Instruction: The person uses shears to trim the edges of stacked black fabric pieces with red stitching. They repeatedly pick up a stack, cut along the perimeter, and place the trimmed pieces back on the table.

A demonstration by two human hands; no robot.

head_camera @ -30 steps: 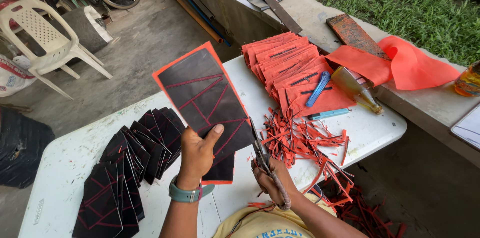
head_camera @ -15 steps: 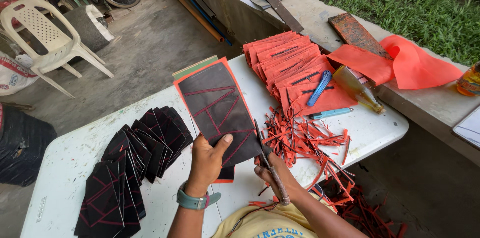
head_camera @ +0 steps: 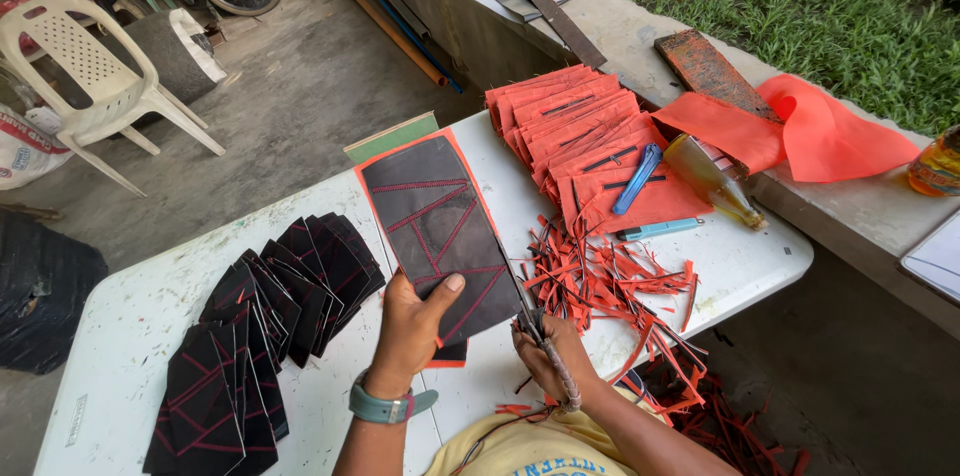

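I see my left hand (head_camera: 412, 321) closed around the lower edge of a black sheet (head_camera: 440, 236) with red stitching and an orange border, thumb pressed on its face, holding it tilted above the white table (head_camera: 120, 336). My right hand (head_camera: 545, 356) is wrapped tight on scissors (head_camera: 528, 314), whose blades meet the sheet's right edge. Orange scraps (head_camera: 610, 281) lie heaped just right of the scissors. Finished black pieces (head_camera: 270, 316) fan out on the left, and a stack of orange sheets (head_camera: 580, 126) sits at the far end.
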